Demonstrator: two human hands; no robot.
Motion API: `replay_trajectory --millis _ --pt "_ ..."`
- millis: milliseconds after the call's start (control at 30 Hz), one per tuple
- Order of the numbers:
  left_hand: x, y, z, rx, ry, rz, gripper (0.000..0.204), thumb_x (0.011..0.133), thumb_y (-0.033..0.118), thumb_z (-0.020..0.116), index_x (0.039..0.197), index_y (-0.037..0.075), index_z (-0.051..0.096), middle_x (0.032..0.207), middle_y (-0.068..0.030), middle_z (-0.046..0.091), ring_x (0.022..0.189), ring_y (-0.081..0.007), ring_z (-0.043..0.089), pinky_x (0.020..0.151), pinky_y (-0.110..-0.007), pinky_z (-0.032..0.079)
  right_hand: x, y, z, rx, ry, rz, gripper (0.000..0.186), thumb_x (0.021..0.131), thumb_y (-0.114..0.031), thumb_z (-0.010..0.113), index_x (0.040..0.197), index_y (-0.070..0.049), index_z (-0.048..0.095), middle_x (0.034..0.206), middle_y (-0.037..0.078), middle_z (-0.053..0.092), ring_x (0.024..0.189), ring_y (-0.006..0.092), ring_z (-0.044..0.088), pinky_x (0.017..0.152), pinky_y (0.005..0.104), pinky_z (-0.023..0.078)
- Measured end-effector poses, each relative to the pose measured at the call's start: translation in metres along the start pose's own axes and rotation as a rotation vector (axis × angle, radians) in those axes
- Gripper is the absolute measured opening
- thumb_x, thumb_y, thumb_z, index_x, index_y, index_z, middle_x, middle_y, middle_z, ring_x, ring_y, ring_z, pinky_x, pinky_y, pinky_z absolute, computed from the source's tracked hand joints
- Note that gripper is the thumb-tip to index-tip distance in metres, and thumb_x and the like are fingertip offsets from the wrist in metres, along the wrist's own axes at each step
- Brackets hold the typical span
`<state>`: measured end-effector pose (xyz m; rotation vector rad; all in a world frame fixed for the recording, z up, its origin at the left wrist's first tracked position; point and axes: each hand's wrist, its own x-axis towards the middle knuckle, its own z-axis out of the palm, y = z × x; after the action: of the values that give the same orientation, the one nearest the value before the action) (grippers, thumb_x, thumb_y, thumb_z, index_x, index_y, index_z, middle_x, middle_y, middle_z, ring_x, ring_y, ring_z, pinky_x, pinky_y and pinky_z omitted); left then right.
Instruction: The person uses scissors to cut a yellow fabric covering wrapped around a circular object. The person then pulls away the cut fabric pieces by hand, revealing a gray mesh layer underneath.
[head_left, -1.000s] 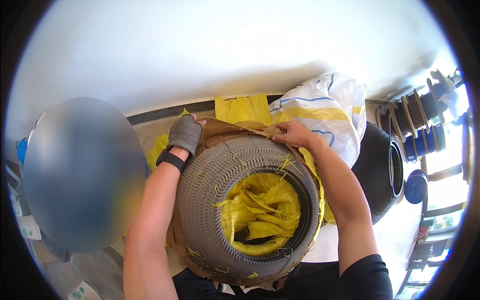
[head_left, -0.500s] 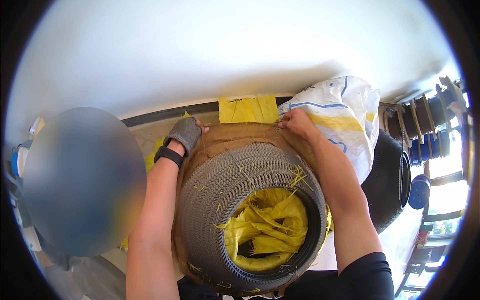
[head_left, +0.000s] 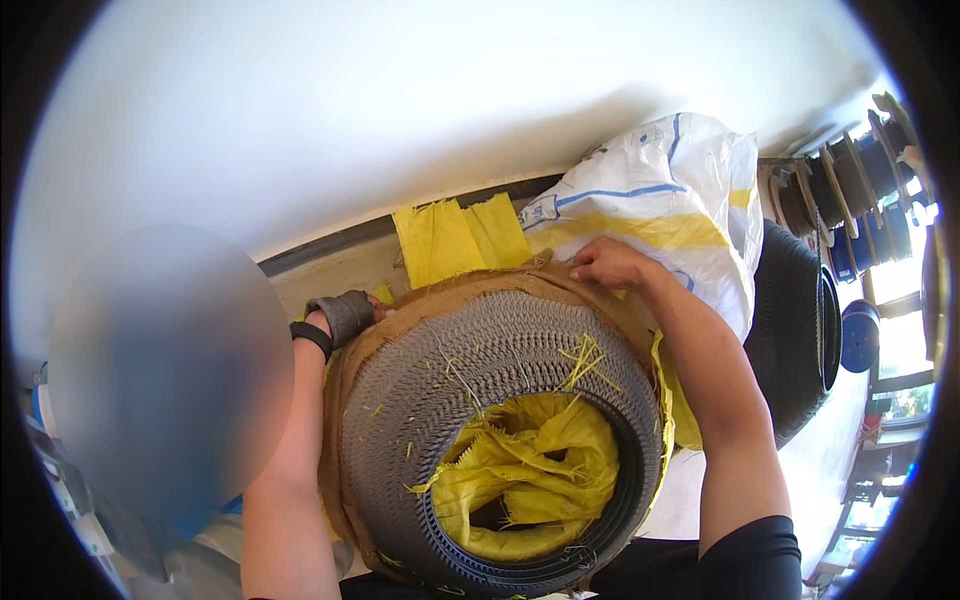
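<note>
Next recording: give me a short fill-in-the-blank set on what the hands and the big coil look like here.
1. The hollow of the grey coil is stuffed with crumpled ____ woven fabric.
2. The left hand wears a grey ____.
3. The right hand presses on the ____ wrapping at the coil's far edge.
4. Behind the right hand lies a ____ sack with blue and yellow stripes.

Missing words: yellow; glove; brown; white

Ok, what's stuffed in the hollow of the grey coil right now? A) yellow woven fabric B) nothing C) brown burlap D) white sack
A: frayed yellow fabric fills the middle of the grey coil; the brown wrap lies round the outside, and the white sack sits behind.
</note>
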<state>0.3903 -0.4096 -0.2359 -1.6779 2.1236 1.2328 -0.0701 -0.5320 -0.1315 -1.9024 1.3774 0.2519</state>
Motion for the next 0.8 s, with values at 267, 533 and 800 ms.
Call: replay_trajectory --millis 267,533,800 --pt "0.005 0.005 0.004 -0.041 0.005 -0.07 0.04 0.095 0.041 0.057 0.114 0.011 0.074 0.115 -0.0156 0.073 0.11 -0.0332 0.067 0.095 -0.042 0.051 0.027 0.043 0.037 -0.199 -0.07 -0.007 0.029 0.081 -0.023 0.077 0.105 -0.008 0.079 0.094 0.014 0.077 0.081 0.0216 0.068 0.078 0.0356 0.053" --pt "-0.045 -0.015 0.008 -0.222 0.119 -0.023 0.032 0.092 0.029 0.066 0.115 0.007 0.072 0.106 -0.0118 0.075 0.099 -0.0234 0.07 0.089 -0.037 0.053 -0.009 0.04 0.028 0.116 -0.018 0.057 0.03 0.081 -0.021 0.077 0.104 -0.001 0.076 0.093 0.01 0.075 0.084 0.017 0.066 0.078 0.0324 0.053" --pt "-0.098 0.02 -0.001 -0.414 0.356 0.105 0.028 0.082 0.011 0.068 0.109 0.005 0.071 0.099 -0.0118 0.073 0.094 -0.0261 0.068 0.085 -0.038 0.055 -0.045 0.033 0.035 0.224 0.262 -0.022 0.017 0.081 -0.012 0.076 0.092 0.0 0.072 0.087 0.006 0.071 0.079 0.0132 0.062 0.073 0.0288 0.05"
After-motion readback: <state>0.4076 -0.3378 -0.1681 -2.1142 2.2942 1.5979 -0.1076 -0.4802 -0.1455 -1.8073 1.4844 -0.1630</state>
